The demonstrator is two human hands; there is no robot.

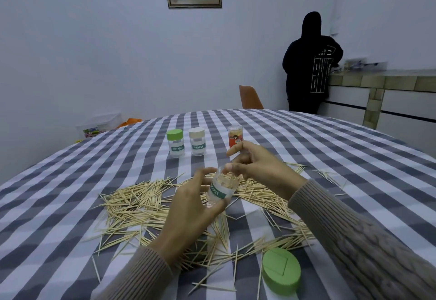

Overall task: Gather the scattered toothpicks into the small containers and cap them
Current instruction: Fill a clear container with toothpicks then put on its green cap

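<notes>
My left hand (pixel 191 207) grips a clear uncapped container (pixel 220 188) with a green "TOOTHPICK" label, tilted and held above the table. Toothpicks stand inside it. My right hand (pixel 257 166) pinches at the container's mouth, its fingertips on the toothpick ends. A wide scatter of loose toothpicks (pixel 139 203) covers the checked tablecloth around and under both hands. A loose green cap (pixel 280 271) lies at the front right. Behind stand a green-capped container (pixel 175 142), a beige-capped container (pixel 197 141) and a red-labelled container (pixel 235 136).
The table (pixel 330 148) has a grey and white checked cloth. An orange chair (pixel 250 96) stands at its far edge. A person in a black hoodie (pixel 309 63) stands at a counter at the back right. A plastic box (pixel 99 125) sits beyond the left edge.
</notes>
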